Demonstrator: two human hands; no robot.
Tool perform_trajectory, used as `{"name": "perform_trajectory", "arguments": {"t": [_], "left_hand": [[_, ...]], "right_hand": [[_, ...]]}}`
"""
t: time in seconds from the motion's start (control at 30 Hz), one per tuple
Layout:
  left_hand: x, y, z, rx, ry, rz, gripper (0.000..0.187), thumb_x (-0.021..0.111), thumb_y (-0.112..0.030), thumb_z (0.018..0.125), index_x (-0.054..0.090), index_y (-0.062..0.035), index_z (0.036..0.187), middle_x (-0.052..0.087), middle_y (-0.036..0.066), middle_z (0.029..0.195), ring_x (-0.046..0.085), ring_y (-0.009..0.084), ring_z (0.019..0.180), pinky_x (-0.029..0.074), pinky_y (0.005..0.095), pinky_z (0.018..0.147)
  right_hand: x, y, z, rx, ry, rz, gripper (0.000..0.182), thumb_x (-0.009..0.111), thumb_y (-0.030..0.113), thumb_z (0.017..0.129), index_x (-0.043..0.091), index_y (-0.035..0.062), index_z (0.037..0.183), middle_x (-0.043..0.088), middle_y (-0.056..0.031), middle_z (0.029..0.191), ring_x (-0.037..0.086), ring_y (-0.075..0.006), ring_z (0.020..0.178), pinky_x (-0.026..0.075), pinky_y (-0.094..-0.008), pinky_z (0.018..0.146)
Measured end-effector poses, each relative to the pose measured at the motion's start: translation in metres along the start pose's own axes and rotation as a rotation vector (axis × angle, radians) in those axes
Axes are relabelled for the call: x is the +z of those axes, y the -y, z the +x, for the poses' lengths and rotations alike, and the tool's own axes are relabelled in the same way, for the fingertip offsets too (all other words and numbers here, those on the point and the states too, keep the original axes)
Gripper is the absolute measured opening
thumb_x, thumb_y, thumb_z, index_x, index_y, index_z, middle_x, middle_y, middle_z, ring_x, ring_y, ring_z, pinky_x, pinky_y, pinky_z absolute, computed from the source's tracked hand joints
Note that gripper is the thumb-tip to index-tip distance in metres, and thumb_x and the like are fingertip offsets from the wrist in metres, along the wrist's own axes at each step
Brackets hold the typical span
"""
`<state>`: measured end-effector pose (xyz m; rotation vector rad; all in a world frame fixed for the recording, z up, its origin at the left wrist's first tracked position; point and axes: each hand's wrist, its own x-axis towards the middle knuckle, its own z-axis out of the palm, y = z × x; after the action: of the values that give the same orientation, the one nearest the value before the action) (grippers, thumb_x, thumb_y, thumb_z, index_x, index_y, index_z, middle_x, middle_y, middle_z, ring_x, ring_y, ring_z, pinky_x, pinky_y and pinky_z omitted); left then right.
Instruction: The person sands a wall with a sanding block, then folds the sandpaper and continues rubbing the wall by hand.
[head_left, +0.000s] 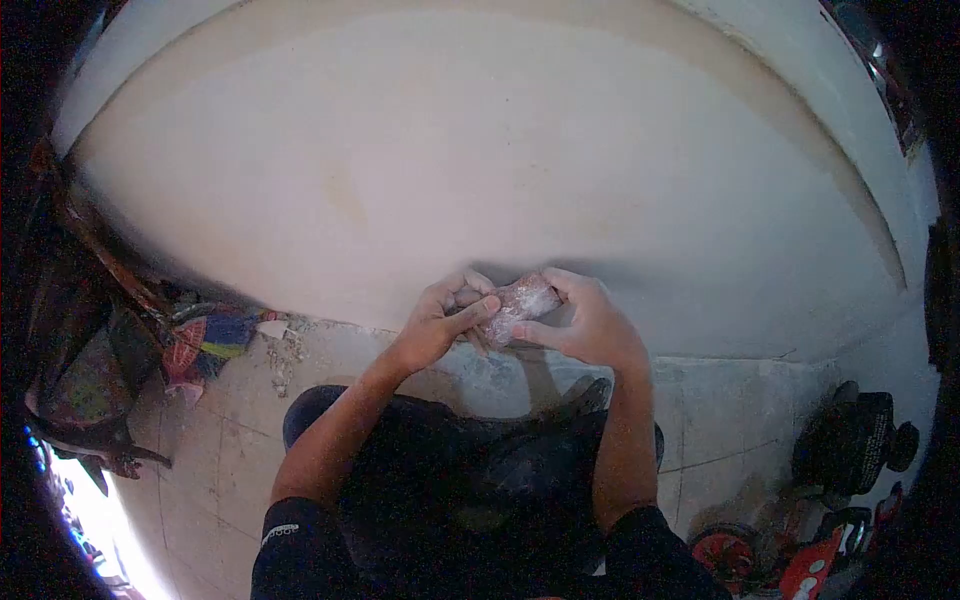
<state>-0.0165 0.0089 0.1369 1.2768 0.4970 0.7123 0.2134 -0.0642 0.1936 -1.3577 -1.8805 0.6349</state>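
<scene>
Between my two hands is a small reddish-brown sheet, bent and smeared with white dust; it looks like sandpaper. My left hand pinches its left side, thumb on top and fingers curled behind. On the other side my right hand grips the right end, with its fingertips at the upper edge and the thumb at the lower edge. Whitish powder coats the fingers of both hands. Just behind the hands stands a pale wall, and their shadow falls on it.
Dusty floor tiles run along the wall's foot, with crumbs of debris at left. Colourful cloth and dark draped items lie left. At right are a black pot-like object and red items.
</scene>
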Motion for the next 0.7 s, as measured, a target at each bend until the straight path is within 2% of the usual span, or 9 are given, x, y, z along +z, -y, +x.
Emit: {"name": "perform_trajectory", "arguments": {"t": [0.1,0.17,0.2,0.27,0.4,0.47,0.57,0.63,0.7], "left_hand": [[-0.001,-0.001,0.001,0.016,-0.004,-0.009,0.023,0.066,-0.019,0.103,0.058,-0.0025,0.116,0.071,0.011,0.098,0.071,0.0181,0.083,0.062,0.0313,0.061],[0.001,-0.001,-0.001,0.03,-0.007,-0.001,0.023,0.066,-0.019,0.103,0.058,-0.0023,0.116,0.071,0.011,0.097,0.072,0.0184,0.081,0.062,0.0313,0.061],[0.001,-0.002,-0.001,0.025,0.003,-0.01,0.023,0.066,-0.019,0.103,0.058,-0.0023,0.116,0.071,0.011,0.097,0.072,0.0186,0.08,0.062,0.0314,0.06],[0.001,-0.003,-0.001,0.019,0.012,-0.019,0.023,0.066,-0.019,0.103,0.058,-0.0022,0.117,0.071,0.011,0.097,0.072,0.0187,0.08,0.062,0.0315,0.06],[0.0,-0.001,0.001,0.022,-0.006,-0.01,0.023,0.066,-0.019,0.103,0.059,-0.0019,0.117,0.07,0.011,0.096,0.072,0.0187,0.079,0.062,0.0325,0.059],[0.001,-0.001,0.001,0.033,0.0,-0.017,0.024,0.066,-0.019,0.103,0.059,-0.0018,0.117,0.07,0.011,0.096,0.071,0.0187,0.078,0.062,0.033,0.059],[0.005,-0.005,-0.003,0.015,-0.02,-0.046,0.026,0.066,-0.022,0.103,0.058,-0.002,0.117,0.069,0.011,0.096,0.071,0.0187,0.078,0.062,0.0334,0.059],[0.003,-0.005,-0.003,0.005,-0.036,-0.037,0.029,0.067,-0.026,0.103,0.059,-0.002,0.117,0.069,0.01,0.096,0.071,0.0186,0.077,0.063,0.0339,0.059],[0.005,-0.009,-0.005,-0.014,-0.02,-0.079,0.029,0.068,-0.023,0.101,0.058,-0.0028,0.118,0.069,0.01,0.098,0.07,0.0177,0.08,0.063,0.0336,0.062]], "right_hand": [[0.008,-0.008,0.006,0.035,-0.077,-0.164,0.033,0.08,0.029,0.089,0.071,-0.0012,0.097,0.07,-0.0058,0.083,0.062,-0.0136,0.08,0.051,-0.0319,0.077],[0.011,-0.015,0.004,0.213,-0.005,-0.09,0.061,0.077,0.053,0.088,0.069,0.0002,0.118,0.072,-0.0199,0.105,0.069,-0.0291,0.097,0.054,-0.0409,0.088],[0.007,-0.003,0.007,0.214,-0.005,-0.089,0.061,0.077,0.053,0.088,0.069,0.0002,0.118,0.072,-0.0199,0.105,0.069,-0.0291,0.097,0.054,-0.0409,0.088],[-0.002,0.025,0.013,0.284,-0.043,0.186,0.036,0.076,0.033,0.094,0.07,-0.0023,0.089,0.064,-0.002,0.074,0.055,-0.0108,0.075,0.049,-0.0301,0.072],[-0.006,0.012,0.013,0.264,0.013,0.147,0.036,0.077,0.032,0.094,0.069,-0.0028,0.091,0.064,-0.0028,0.075,0.054,-0.0111,0.074,0.048,-0.031,0.071],[-0.006,0.011,0.007,0.059,0.051,0.042,0.035,0.079,0.03,0.092,0.068,-0.0019,0.1,0.067,-0.0042,0.084,0.058,-0.0114,0.079,0.05,-0.0316,0.075],[-0.004,0.003,-0.003,-0.054,0.033,-0.028,0.037,0.081,0.027,0.09,0.067,-0.0008,0.108,0.069,-0.0049,0.094,0.062,-0.0121,0.087,0.052,-0.0324,0.08],[-0.005,-0.002,-0.005,-0.036,0.053,0.024,0.038,0.082,0.026,0.089,0.067,-0.001,0.111,0.07,-0.0049,0.097,0.064,-0.0123,0.089,0.053,-0.0318,0.081],[-0.008,0.004,-0.005,-0.016,0.072,0.076,0.04,0.082,0.025,0.089,0.066,-0.0011,0.113,0.07,-0.005,0.1,0.065,-0.0124,0.091,0.053,-0.0312,0.083]]}}
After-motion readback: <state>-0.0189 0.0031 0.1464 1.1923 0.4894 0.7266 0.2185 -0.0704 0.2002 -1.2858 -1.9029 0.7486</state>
